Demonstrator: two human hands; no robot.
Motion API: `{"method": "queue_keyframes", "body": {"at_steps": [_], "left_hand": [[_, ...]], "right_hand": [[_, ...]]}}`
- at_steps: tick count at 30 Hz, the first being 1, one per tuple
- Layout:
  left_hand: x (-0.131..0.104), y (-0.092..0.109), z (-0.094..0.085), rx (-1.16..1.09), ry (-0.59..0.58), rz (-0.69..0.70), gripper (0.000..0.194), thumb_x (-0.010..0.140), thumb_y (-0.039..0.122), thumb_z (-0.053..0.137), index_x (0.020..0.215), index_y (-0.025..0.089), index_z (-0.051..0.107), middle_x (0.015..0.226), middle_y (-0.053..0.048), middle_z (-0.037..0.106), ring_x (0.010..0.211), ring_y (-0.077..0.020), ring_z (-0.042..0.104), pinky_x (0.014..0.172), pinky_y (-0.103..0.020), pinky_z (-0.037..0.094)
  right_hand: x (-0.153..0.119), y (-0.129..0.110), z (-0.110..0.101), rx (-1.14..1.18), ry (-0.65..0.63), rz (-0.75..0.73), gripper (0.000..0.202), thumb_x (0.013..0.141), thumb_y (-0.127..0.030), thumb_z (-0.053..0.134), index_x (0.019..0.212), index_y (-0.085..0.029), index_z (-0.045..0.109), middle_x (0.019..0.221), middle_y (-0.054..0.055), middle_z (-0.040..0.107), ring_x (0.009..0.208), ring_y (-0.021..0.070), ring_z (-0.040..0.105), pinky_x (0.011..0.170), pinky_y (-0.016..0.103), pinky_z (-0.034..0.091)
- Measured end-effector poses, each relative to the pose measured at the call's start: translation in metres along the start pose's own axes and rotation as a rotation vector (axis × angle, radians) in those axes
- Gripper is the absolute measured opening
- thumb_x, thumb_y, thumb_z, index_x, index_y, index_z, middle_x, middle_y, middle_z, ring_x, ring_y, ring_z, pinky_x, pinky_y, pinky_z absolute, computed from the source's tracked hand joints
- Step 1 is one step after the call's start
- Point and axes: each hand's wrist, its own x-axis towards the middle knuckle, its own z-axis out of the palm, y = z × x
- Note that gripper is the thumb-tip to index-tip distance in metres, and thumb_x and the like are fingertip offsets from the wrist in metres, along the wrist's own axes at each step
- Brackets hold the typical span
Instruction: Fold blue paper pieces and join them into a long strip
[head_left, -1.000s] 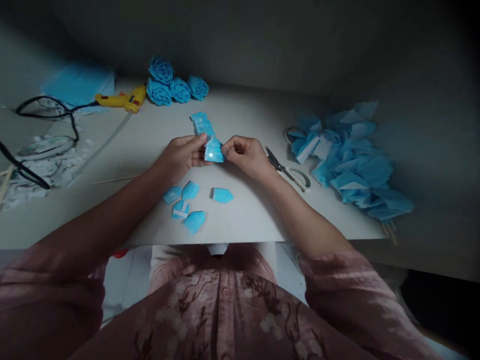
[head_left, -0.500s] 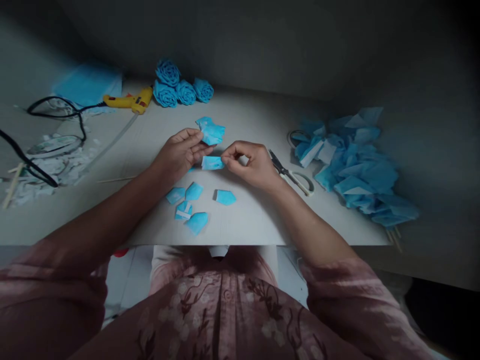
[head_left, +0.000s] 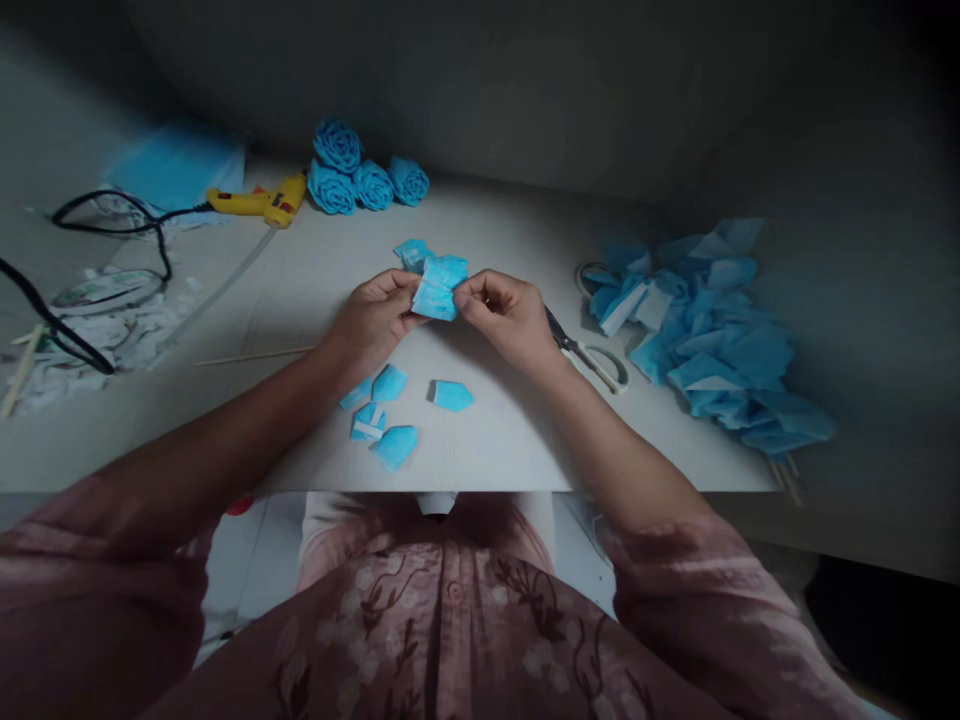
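Observation:
Over the middle of the table, my left hand (head_left: 382,312) is closed on a bunch of joined blue petals (head_left: 412,252), which look like paper or thin cloth. My right hand (head_left: 504,310) pinches the right edge of a single blue petal (head_left: 441,288) between thumb and fingertips. This petal lies against the front of the bunch and partly covers it. Nearer to me, several loose blue petals (head_left: 394,446) are scattered on the table, and one of them (head_left: 453,395) sits apart to the right. A thin wooden stick (head_left: 255,355) lies left of them, partly behind my left forearm.
Several finished blue roses (head_left: 332,188) stand at the back. A yellow glue gun (head_left: 259,203) with a black cord rests on the left, near white scraps (head_left: 120,345) and blue sheets (head_left: 180,165). Scissors (head_left: 592,360) lie right of my hand, beside a heap of blue flowers (head_left: 720,340).
My right hand has raised the single petal from below the bunch onto its front. My left hand has shifted slightly right and tilted the bunch.

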Motion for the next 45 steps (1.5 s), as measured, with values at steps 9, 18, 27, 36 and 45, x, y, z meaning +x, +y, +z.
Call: {"method": "queue_keyframes", "body": {"at_steps": [9, 18, 27, 36, 45], "left_hand": [[-0.003, 0.002, 0.005, -0.019, 0.01, 0.0, 0.021, 0.096, 0.027, 0.081, 0.088, 0.02, 0.064, 0.084, -0.001, 0.074, 0.105, -0.0196, 0.078, 0.101, -0.035, 0.062], [-0.003, 0.0, 0.006, -0.042, -0.006, -0.008, 0.024, 0.096, 0.032, 0.083, 0.088, 0.021, 0.062, 0.085, -0.002, 0.074, 0.1, -0.019, 0.077, 0.1, -0.035, 0.063], [-0.005, 0.008, 0.005, 0.04, -0.048, -0.024, 0.039, 0.098, 0.058, 0.079, 0.093, 0.022, 0.065, 0.092, -0.006, 0.079, 0.111, -0.0227, 0.079, 0.097, -0.034, 0.064], [-0.003, 0.008, 0.0, 0.072, 0.013, -0.044, 0.022, 0.094, 0.033, 0.081, 0.085, 0.021, 0.065, 0.083, -0.002, 0.075, 0.096, -0.0207, 0.079, 0.092, -0.035, 0.065], [-0.006, 0.011, 0.003, 0.071, 0.016, -0.037, 0.021, 0.097, 0.032, 0.08, 0.087, 0.02, 0.066, 0.088, -0.003, 0.076, 0.097, -0.0197, 0.078, 0.094, -0.034, 0.064]], "right_hand": [[0.002, 0.006, 0.003, 0.002, 0.055, 0.032, 0.016, 0.088, -0.034, 0.066, 0.079, -0.021, 0.065, 0.072, -0.002, 0.056, 0.071, 0.0137, 0.047, 0.07, 0.029, 0.04], [0.003, 0.006, 0.006, -0.007, 0.071, 0.04, 0.016, 0.089, -0.033, 0.065, 0.078, -0.022, 0.061, 0.071, -0.003, 0.053, 0.071, 0.0138, 0.048, 0.07, 0.029, 0.041], [0.003, 0.004, 0.007, -0.036, 0.104, 0.038, 0.013, 0.086, -0.03, 0.064, 0.076, -0.022, 0.061, 0.073, -0.002, 0.06, 0.072, 0.0144, 0.051, 0.073, 0.03, 0.044], [0.001, 0.005, 0.006, 0.002, 0.055, 0.057, 0.019, 0.088, -0.036, 0.067, 0.076, -0.021, 0.065, 0.075, 0.0, 0.065, 0.074, 0.0152, 0.056, 0.072, 0.03, 0.047], [0.007, 0.028, 0.004, 0.196, 0.038, 0.168, 0.067, 0.09, -0.083, 0.069, 0.129, -0.028, 0.064, 0.095, 0.002, 0.069, 0.09, 0.0194, 0.069, 0.074, 0.031, 0.058]]}}
